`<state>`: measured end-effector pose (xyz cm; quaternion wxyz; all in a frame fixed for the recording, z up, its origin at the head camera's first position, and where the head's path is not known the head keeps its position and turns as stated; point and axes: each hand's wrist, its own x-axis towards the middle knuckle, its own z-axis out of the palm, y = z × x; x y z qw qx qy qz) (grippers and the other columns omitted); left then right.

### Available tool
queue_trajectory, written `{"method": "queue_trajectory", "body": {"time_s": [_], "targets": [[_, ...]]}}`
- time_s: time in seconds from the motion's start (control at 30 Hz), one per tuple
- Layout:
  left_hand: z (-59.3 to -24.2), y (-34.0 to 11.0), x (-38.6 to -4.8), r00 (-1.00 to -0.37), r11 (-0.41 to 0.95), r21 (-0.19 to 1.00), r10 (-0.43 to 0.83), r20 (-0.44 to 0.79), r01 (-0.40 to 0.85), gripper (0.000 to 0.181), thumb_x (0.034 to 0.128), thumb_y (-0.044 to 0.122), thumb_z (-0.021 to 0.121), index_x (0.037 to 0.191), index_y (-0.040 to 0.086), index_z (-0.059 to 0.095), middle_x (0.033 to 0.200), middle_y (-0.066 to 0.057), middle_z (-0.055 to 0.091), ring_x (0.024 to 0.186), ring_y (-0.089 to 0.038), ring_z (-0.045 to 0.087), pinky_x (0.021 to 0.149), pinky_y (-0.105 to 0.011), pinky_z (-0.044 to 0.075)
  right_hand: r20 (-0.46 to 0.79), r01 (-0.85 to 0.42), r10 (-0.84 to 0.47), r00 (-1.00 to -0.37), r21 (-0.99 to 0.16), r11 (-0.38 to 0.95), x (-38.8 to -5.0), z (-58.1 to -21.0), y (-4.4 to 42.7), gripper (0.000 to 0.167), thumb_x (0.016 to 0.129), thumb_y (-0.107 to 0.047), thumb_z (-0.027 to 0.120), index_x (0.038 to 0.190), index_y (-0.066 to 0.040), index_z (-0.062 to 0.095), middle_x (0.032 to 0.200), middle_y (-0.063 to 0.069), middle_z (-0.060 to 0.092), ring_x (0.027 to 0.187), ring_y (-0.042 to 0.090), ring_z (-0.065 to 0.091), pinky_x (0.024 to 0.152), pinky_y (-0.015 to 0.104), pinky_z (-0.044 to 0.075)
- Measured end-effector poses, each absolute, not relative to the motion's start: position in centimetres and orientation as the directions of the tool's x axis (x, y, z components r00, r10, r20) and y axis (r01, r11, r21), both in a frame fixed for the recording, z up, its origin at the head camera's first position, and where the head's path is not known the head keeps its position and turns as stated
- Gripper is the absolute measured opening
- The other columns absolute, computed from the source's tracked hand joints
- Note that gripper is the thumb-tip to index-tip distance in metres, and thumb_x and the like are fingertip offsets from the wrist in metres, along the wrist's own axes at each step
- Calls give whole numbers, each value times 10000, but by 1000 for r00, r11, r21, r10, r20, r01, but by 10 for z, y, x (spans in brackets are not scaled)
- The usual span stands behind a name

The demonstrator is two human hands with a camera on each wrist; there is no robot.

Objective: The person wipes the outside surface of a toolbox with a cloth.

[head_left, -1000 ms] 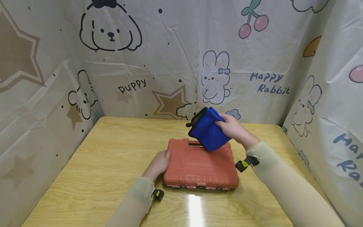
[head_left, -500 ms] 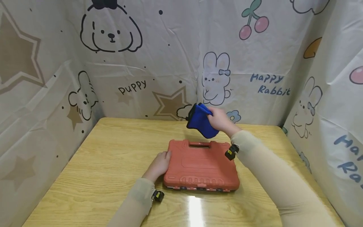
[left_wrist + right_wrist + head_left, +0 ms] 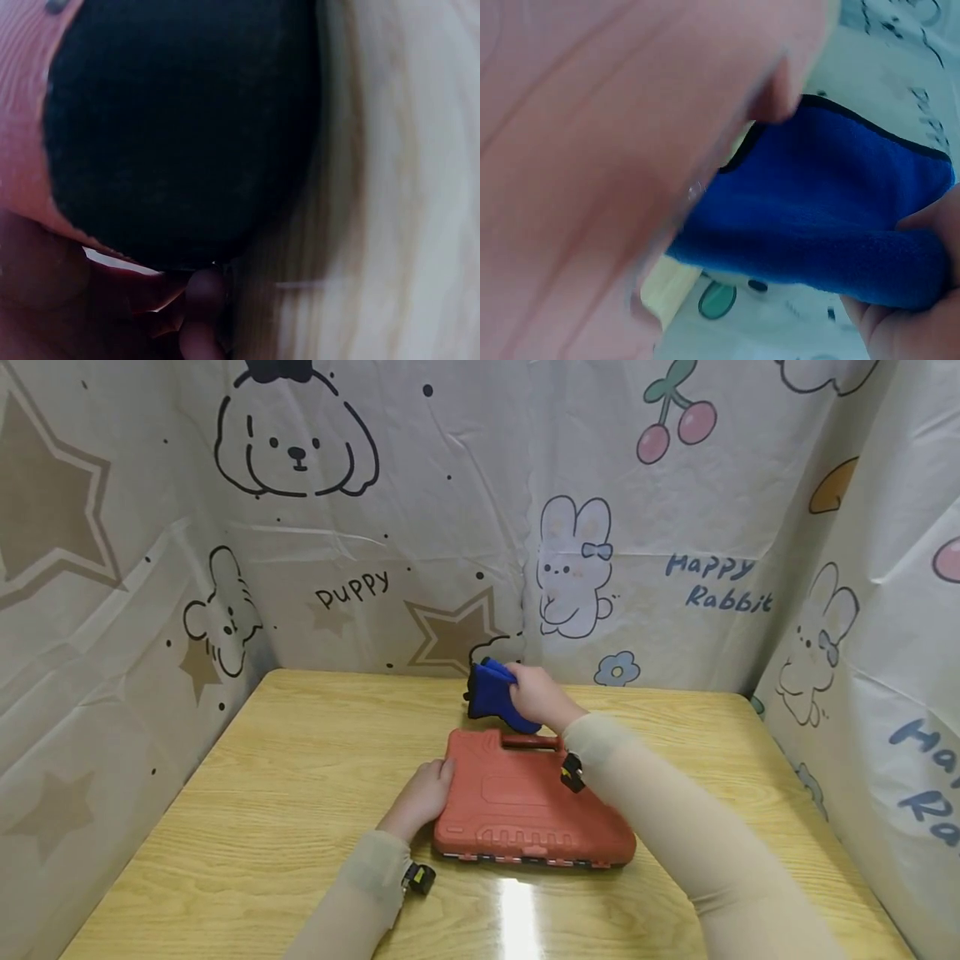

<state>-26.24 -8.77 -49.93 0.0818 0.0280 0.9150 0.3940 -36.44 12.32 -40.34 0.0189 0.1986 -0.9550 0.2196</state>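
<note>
A closed red plastic case [image 3: 510, 814] lies flat on the wooden table, its handle on the far side. My left hand [image 3: 420, 795] grips the case's left edge. In the left wrist view the fingers curl against the case's dark lower side [image 3: 180, 135], and the thumb side lies by its red top. Beyond the handle, my right hand [image 3: 542, 697] pinches a folded blue cloth [image 3: 491, 695] with black edging. In the right wrist view the cloth [image 3: 817, 187] hangs next to the case's far edge; whether they touch I cannot tell.
The wooden table [image 3: 300, 760] reaches back to a pale printed curtain [image 3: 420, 527], which also lines both sides. Wrist cameras are strapped at both sleeves. My right forearm crosses over the case's right part.
My right hand has carried the blue cloth left and away from me, from above the case to beyond its handle. The left hand and the case have stayed put.
</note>
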Motion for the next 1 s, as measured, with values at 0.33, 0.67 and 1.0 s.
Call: {"method": "queue_trajectory", "body": {"time_s": [0.33,0.67,1.0], "targets": [[-501,-87,-263,-987,701,713,129,-98,21,571,1129,308,258,1336,-114,582,1291,-307,613,1285,-449,562,1110,-561,431,96,-527,-525,-846,-308,792,-355,-422,100,271,1001,-11,503,1233,-22,644,1138,159,731,1046,293,707,957,433,565],[-500,-87,-263,-986,705,709,125,-110,10,583,1131,313,241,1355,-110,573,1302,-310,598,1288,-445,560,1119,-558,424,8,-568,-582,-813,-231,790,-348,-432,85,280,1027,-20,482,1247,-33,656,1206,158,724,1163,321,684,1037,439,524],[-498,-88,-263,-985,688,724,154,-80,49,548,1132,277,248,1341,-104,582,1281,-294,623,1271,-429,581,1095,-563,443,-106,-596,-627,-772,-220,772,-350,-427,73,289,1050,-33,443,1221,-85,670,1251,119,713,1238,296,650,1100,423,482]]}}
